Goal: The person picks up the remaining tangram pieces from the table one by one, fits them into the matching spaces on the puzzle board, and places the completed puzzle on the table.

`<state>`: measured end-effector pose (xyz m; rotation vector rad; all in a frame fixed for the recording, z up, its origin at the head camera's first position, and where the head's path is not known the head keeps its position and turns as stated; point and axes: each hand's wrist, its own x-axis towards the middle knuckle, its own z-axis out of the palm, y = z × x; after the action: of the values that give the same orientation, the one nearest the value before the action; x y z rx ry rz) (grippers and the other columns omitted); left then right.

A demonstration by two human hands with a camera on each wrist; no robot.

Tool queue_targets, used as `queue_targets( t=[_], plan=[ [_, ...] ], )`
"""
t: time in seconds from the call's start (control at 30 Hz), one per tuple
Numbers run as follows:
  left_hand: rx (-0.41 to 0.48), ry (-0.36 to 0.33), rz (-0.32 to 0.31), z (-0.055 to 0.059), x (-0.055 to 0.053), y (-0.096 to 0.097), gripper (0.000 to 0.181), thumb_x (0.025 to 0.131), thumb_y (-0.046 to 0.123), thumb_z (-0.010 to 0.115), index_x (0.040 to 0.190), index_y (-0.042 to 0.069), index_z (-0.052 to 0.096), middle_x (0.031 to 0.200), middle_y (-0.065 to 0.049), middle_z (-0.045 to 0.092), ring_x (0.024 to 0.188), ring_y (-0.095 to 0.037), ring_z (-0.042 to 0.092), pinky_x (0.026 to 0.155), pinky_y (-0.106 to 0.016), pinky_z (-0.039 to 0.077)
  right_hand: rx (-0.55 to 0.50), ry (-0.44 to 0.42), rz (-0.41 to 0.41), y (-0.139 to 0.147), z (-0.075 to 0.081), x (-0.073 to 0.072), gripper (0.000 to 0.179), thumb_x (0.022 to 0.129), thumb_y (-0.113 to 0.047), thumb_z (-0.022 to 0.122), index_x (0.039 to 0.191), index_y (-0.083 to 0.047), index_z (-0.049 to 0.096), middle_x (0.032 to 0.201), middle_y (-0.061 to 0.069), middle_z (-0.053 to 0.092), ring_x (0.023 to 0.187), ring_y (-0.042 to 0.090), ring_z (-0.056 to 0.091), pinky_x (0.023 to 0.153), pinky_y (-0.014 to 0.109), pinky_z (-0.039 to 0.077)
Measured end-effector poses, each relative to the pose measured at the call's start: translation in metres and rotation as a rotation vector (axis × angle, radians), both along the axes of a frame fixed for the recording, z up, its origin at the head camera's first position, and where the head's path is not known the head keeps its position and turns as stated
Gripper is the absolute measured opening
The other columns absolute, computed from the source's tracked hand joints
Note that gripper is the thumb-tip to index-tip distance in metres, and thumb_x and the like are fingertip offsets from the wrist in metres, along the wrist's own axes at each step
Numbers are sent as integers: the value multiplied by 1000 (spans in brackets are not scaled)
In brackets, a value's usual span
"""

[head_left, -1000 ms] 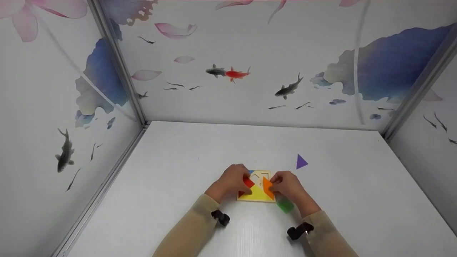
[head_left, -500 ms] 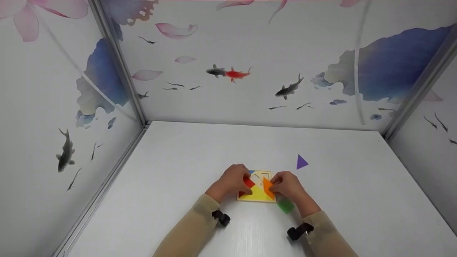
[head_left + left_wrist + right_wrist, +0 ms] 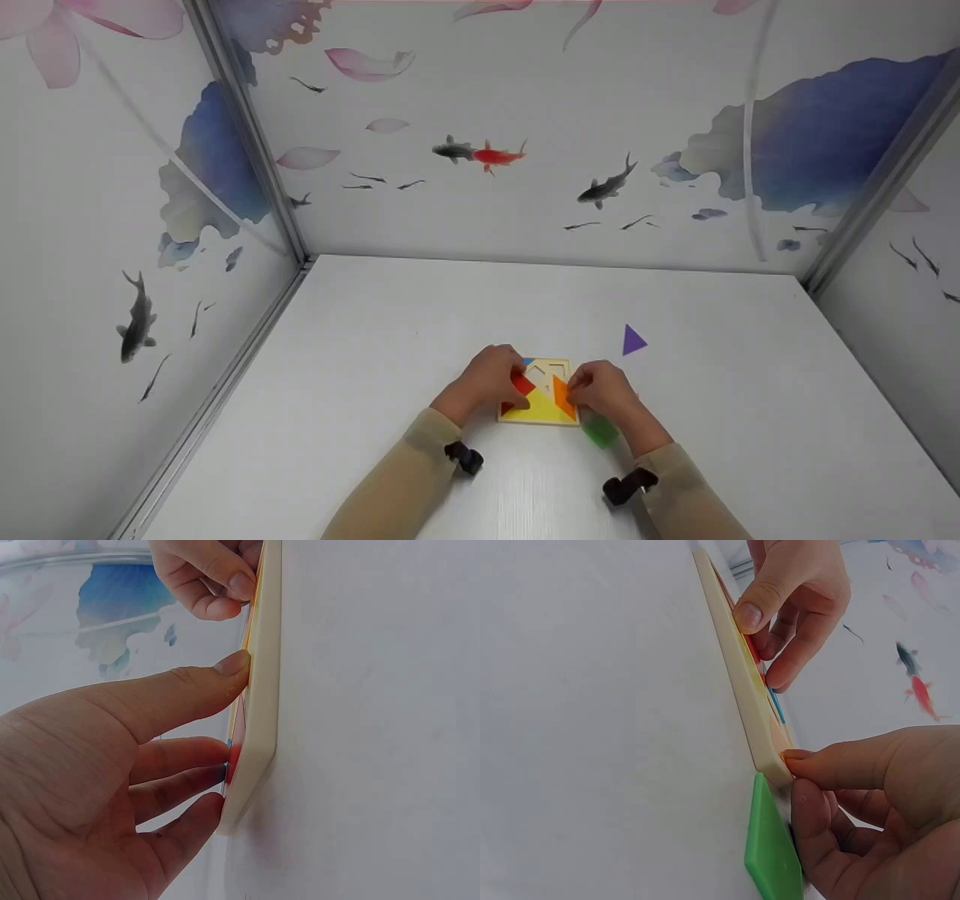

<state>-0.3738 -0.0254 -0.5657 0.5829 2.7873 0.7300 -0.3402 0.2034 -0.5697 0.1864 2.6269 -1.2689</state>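
A small wooden tangram tray (image 3: 536,423) lies on the white table between both hands. Yellow (image 3: 544,409), red (image 3: 524,385) and blue (image 3: 529,361) pieces sit in it, the red and blue partly hidden by fingers. My left hand (image 3: 489,375) spans the tray's left side, its thumb on the yellow piece and its other fingertips on the red area. At the right side, my right hand (image 3: 602,386) pinches the edge of an orange parallelogram piece (image 3: 562,396) between thumb and forefinger. The orange piece lies over the tray's right part, beside the yellow one.
A green piece (image 3: 769,844) lies on the table against the tray's near right corner, partly under the right hand. Farther back to the right is a purple triangle (image 3: 634,340). Printed walls (image 3: 525,217) enclose the table at the back and sides.
The orange piece has shifted very slightly down and toward the tray with the right fingers. The left hand and the other pieces stay where they were.
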Motion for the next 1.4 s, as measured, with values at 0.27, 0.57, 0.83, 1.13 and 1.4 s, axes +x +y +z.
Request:
queue_targets(
  t=[0.27,0.57,0.83,1.13,1.4],
  plan=[
    [3,-8,1,0,1,0,49,79,35,95,120,15,77,122,3,65,110,-16,53,101,-31,54,-75,4,10,7,0,1,6,94,-9,78,99,-8,74,96,10,69,82,23,61,80,31,60],
    [15,4,-4,0,1,-1,47,80,36,94,118,14,77,120,3,66,109,-17,54,98,-31,54,-77,8,-17,16,5,-3,8,96,-9,77,103,-7,73,99,11,68,88,24,62,79,26,59],
    [24,30,-30,0,1,-2,45,79,33,94,114,12,78,118,1,67,107,-18,55,97,-31,53,-72,25,-4,21,7,-3,9,95,-9,78,102,-7,72,96,9,68,86,22,61,77,25,57],
    [18,22,-18,-1,1,-1,48,79,33,94,118,12,78,120,1,67,107,-18,55,99,-31,53,84,11,103,29,11,-3,7,95,-11,78,98,-9,73,91,8,67,82,22,60,74,28,55],
    [10,-10,10,2,3,1,48,80,33,94,120,13,77,122,1,65,109,-18,54,100,-32,54,148,-26,203,35,13,-3,11,91,-10,83,98,-12,74,91,7,68,83,22,61,76,30,58]
  ],
)
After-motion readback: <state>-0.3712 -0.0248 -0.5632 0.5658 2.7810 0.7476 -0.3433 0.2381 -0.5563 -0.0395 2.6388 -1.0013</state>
